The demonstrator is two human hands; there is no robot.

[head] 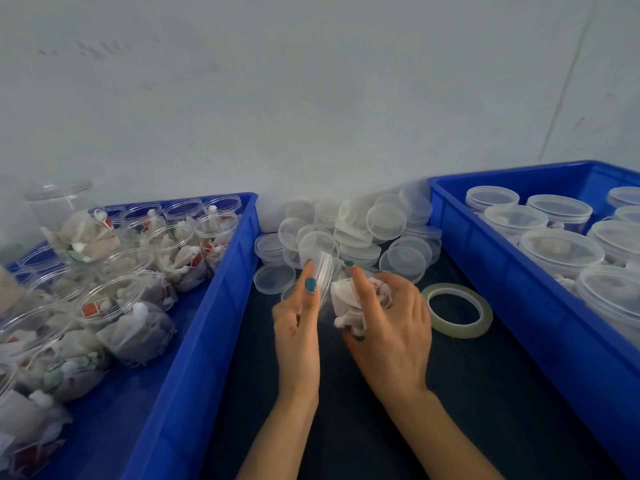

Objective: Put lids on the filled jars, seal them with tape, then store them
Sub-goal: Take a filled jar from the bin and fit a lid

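Right grip (pixel 389 318) round jar (pixel 341 297), lid (pixel 325 271) alongside (left-pinched)

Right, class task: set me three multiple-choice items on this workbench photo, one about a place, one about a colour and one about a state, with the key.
1. Where does the tape roll lie?
A. hung on the wall
B. on the dark table, beside the right hand
C. on the lid pile

2. What colour is the right bin?
A. blue
B. green
C. red

3. How are the jars in that bin?
A. lidded
B. open
C. lying on their sides

Key:
1 B, the roll lies flat on the table just right of that hand.
2 A, its walls and rim are blue.
3 A, each jar in view there carries a clear lid.
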